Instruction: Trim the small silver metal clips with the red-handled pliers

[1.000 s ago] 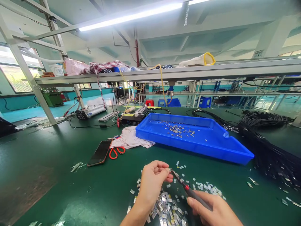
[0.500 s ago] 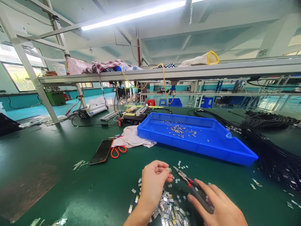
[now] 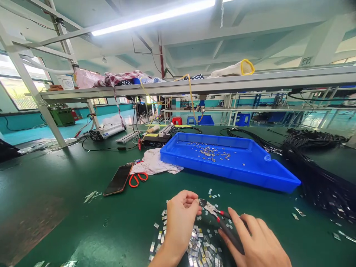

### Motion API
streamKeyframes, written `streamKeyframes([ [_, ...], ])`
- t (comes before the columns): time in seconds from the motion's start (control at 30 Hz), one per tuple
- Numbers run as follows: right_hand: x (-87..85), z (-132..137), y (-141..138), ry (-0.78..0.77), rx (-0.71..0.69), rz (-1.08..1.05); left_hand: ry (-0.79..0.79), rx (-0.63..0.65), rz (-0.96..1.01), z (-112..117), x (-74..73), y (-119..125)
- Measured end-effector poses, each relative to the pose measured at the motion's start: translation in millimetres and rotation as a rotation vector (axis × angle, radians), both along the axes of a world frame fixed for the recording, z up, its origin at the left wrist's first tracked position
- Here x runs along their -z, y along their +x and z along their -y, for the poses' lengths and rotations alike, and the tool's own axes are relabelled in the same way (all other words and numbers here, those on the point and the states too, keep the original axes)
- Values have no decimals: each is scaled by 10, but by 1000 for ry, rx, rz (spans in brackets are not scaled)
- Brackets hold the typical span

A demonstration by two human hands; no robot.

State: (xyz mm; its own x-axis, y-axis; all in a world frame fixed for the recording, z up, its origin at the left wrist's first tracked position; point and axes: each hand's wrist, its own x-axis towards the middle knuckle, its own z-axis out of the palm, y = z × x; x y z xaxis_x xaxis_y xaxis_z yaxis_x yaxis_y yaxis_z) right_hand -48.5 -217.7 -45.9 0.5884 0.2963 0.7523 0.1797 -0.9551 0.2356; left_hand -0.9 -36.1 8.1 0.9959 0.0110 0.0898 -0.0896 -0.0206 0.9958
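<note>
My left hand [image 3: 182, 215] is closed in a pinch above the table; a tiny piece between thumb and forefinger is mostly hidden by the fingertips. My right hand [image 3: 257, 237] holds a pair of cutting pliers [image 3: 210, 208] with dark grips and red collars, handles spread apart. The pliers' jaws reach the tips of my left fingers. Below and partly behind my left wrist lies a pile of small silvery metal pieces [image 3: 198, 246]. A few pale scraps lie on the table just beyond the pliers.
A blue tray [image 3: 222, 174] with small metal parts stands ahead. To its left are a white cloth [image 3: 151, 161], red-handled scissors [image 3: 138, 179] and a phone [image 3: 118, 180]. Black cables [image 3: 319, 174] fill the right side. A shelf [image 3: 172, 87] spans the back of the green table [image 3: 111, 230].
The pliers have moved left, and their jaws have come up to my left fingertips. Their handles are spread wider. The whole view has shifted slightly.
</note>
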Motion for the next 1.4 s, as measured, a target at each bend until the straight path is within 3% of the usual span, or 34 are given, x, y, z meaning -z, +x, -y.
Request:
streamKeyframes([
  [0.33,-26,-27,-30,-54,21,26,6,2,27,7,5,3],
  [0.53,-93,-44,20,272,-99,-137,-45,54,31,-11,-16,-17],
  [0.7,-173,6,26,384,-107,-212,-71,61,5,-12,-14,8],
  [1.1,-74,-48,21,145,7,-14,-125,63,-21,-23,-10,24],
  [1.4,-59,-48,5,123,-27,-49,-263,97,-133,-49,42,37],
])
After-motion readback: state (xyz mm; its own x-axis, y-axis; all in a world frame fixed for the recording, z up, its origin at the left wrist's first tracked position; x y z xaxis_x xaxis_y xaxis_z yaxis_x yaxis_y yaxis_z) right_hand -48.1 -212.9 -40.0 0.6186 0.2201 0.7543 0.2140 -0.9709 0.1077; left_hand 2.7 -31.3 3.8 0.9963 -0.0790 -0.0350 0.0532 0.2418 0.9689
